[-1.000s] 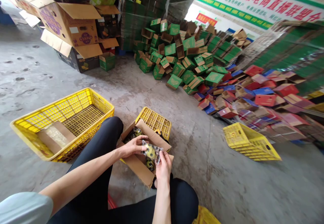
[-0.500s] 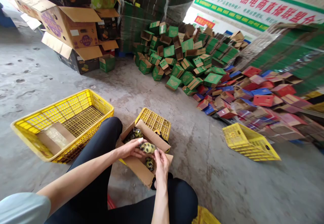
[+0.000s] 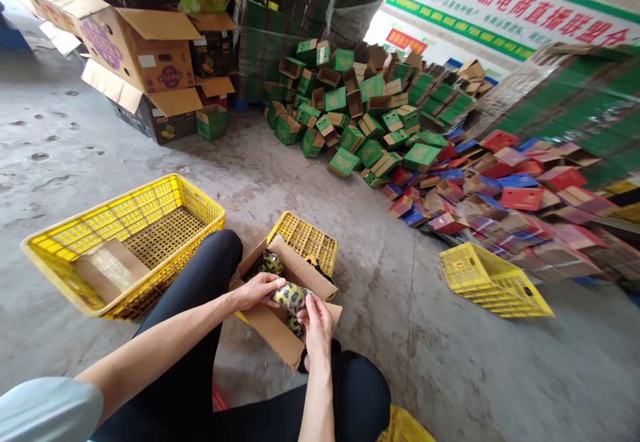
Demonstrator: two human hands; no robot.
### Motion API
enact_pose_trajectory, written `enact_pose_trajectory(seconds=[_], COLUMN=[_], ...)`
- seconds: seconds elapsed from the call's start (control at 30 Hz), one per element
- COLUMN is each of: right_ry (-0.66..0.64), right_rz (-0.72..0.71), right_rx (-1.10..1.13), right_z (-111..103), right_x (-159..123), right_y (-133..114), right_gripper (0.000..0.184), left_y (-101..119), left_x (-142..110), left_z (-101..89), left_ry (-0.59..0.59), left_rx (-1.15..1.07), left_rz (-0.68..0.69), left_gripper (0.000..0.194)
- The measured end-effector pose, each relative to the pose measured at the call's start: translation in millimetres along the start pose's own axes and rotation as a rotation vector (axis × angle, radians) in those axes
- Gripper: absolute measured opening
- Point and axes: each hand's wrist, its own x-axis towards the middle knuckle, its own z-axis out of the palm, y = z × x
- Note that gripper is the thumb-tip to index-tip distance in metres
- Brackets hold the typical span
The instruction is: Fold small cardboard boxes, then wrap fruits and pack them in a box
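Between my two hands is a yellow-green, dark-spotted bundle in shiny clear wrap; its exact kind is unclear. My left hand is closed on its left end. The right end is pinched by the fingers of my right hand. Both hands are above an open cardboard box with its flaps spread. Inside the box, similar spotted items show at the far left corner, and another is partly hidden below the bundle.
An upturned yellow crate touches the box's far side. To the left, a large yellow basket holds a taped cardboard piece. Another yellow crate lies to the right. Heaped green boxes and red and blue boxes stand beyond.
The bundle has turned between my hands and looks longer, with more dark spots and shiny wrap showing. It covers more of the item below. My hands have shifted only slightly.
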Motion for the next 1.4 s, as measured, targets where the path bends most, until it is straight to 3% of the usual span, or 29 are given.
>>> enact_pose_trajectory(seconds=[0.2, 0.33, 0.5, 0.6, 0.7, 0.93, 1.03, 1.17, 1.3, 1.4], right_ry=[0.039, 0.127, 0.163, 0.18, 0.194, 0.161, 0.157, 0.163, 0.143, 0.094], right_rz=[0.003, -0.052, -0.229, -0.368, -0.399, -0.432, -0.453, -0.505, -0.558, -0.429], right_rx=[-0.029, -0.087, -0.358, -0.546, -0.661, -0.804, -0.823, -0.805, -0.657, -0.407], right_z=[1, -8, -23, -25, -20, -1, 0, -4, -1, 5], right_x=[1, 6, 13, 16, 18, 19, 16, 16, 14, 10], right_y=[2, 3, 12, 22, 33, 56, 58, 50, 35, 25], right_gripper=[0.049, 0.053, 0.057, 0.045, 0.029, 0.015, 0.014, 0.034, 0.051, 0.065], left_y=[-4, -4, 8, 14, 13, 2, 2, 5, 8, 8], left_x=[0, 3, 8, 10, 13, 20, 19, 15, 11, 8], left_z=[-0.5, -7.6, -18.1, -23.4, -27.9, -36.8, -39.5, -36.7, -26.7, -19.3], left_ry=[0.024, 0.133, 0.357, 0.475, 0.533, 0.483, 0.484, 0.468, 0.39, 0.263], left_rx=[0.035, 0.063, 0.126, 0.239, 0.361, 0.666, 0.699, 0.648, 0.433, 0.273], left_rz=[-0.016, -0.007, 0.236, 0.385, 0.49, 0.52, 0.473, 0.457, 0.402, 0.31], left_gripper=[0.056, 0.062, 0.059, 0.052, 0.047, 0.052, 0.034, 0.011, 0.031, 0.048])
